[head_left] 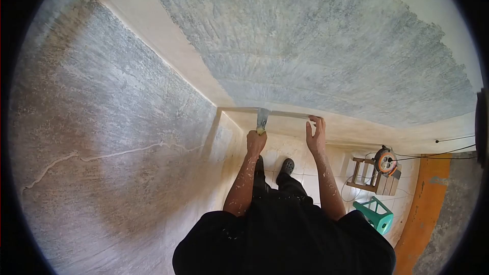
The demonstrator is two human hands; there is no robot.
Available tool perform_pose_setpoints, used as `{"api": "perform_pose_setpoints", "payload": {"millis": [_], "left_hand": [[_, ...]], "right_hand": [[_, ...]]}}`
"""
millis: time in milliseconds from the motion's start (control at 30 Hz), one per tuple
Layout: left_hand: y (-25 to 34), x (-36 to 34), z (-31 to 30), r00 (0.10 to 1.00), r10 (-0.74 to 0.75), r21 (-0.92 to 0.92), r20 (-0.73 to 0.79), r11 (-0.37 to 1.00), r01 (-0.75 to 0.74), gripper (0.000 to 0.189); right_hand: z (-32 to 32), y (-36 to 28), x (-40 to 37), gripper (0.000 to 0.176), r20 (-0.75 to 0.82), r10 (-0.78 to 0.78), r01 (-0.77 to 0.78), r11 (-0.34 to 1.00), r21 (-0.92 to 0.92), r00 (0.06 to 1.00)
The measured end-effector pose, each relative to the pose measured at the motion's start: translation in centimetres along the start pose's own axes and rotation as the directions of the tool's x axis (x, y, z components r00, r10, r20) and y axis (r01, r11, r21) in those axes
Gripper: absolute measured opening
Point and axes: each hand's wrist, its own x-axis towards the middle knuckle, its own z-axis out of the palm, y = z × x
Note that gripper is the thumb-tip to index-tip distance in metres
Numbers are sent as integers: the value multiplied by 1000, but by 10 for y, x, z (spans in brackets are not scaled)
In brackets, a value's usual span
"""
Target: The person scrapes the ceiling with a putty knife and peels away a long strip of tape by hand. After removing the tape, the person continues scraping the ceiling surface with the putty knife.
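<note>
My left hand is closed around the handle of a scraper. Its wide metal blade points up to the front wall, where the blade edge meets the band between the grey scraped patch and the cream paint below it. My right hand is raised to the right of the scraper, thumb and fingers apart, holding nothing. Its fingertips are right at the cream lower part of the wall. Pale flakes dot both forearms.
A grey wall with a white filled crack line stands on the left, meeting the front wall in a corner. On the right are a wooden stool, a cable reel with wires, a green plastic stool and an orange strip.
</note>
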Motion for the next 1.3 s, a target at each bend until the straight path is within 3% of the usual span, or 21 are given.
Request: {"api": "perform_pose_setpoints", "payload": {"millis": [67,167,200,300,433,600,700,733,867,1000,1100,1133,1233,1300], "left_hand": [[31,2,-18,994,108,-58,34,993,-106,29],[62,2,-29,989,143,-14,46,990,-143,27],[52,3,-26,997,17,6,80,1000,-17,28],[3,6,-8,996,-54,45,74,998,51,28],[60,-2,-29,996,55,-85,68,995,-49,30],[-20,13,11,999,-16,81,-48,997,20,30],[40,1,3,994,110,-4,-26,994,-110,30],[53,0,-1,998,59,-70,1,996,-59,28],[4,-5,23,993,-100,92,-63,990,106,26],[25,-13,22,998,-20,9,-67,1000,21,28],[12,-14,23,991,-15,85,-132,996,26,28],[11,-12,22,988,-92,64,-122,993,100,27],[33,-4,14,996,74,-98,-50,992,-79,27],[63,-4,2,994,89,-106,-66,990,-96,26]], "right_hand": [[3,2,9,19,-29,-21,21,1000,8,999],[0,-6,5,20,-9,21,-21,999,42,1000],[-1,-8,7,20,1,37,-37,998,46,999],[-1,-5,4,19,-18,11,-10,1000,24,1000],[0,-7,3,19,-28,23,-22,1000,12,999],[-3,-5,3,20,-64,38,-37,999,15,997],[-8,-2,-1,20,-96,71,-73,997,-12,993],[-10,-3,-2,20,-107,82,-84,996,-19,991],[-10,4,-4,21,-117,60,-71,993,-93,991],[-11,3,-6,21,-134,85,-99,990,-101,987],[-12,-5,-2,21,-136,131,-137,990,-33,982],[-13,-6,-4,20,-126,148,-149,989,4,981],[-11,1,-2,19,-156,164,-151,985,89,974],[-13,7,2,18,-159,203,-183,974,135,966]]}}
